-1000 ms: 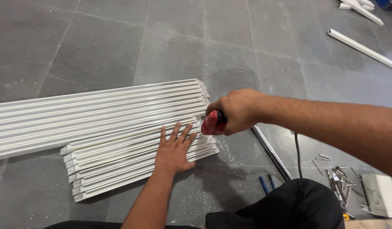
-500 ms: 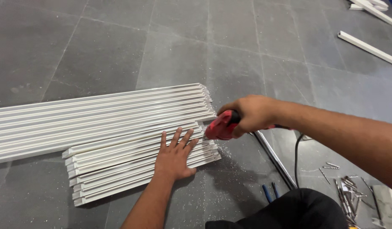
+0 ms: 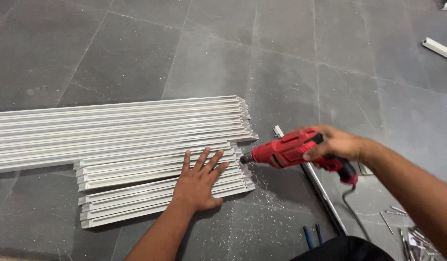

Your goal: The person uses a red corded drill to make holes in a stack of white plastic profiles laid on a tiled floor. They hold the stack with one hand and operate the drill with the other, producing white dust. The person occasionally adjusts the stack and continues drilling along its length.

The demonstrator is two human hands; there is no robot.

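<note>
The grey tiled floor (image 3: 136, 53) is covered left of centre by a stack of white plastic strips (image 3: 117, 130), long ones behind, shorter ones in front. The shorter strips are pressed flat by the left hand (image 3: 198, 183), fingers spread and released. Just right of the stack's ends, a red corded drill (image 3: 293, 150) is clenched in the right hand (image 3: 337, 144), its chuck touching the strip ends. Loose screws (image 3: 395, 212) are scattered well right of the stack.
</note>
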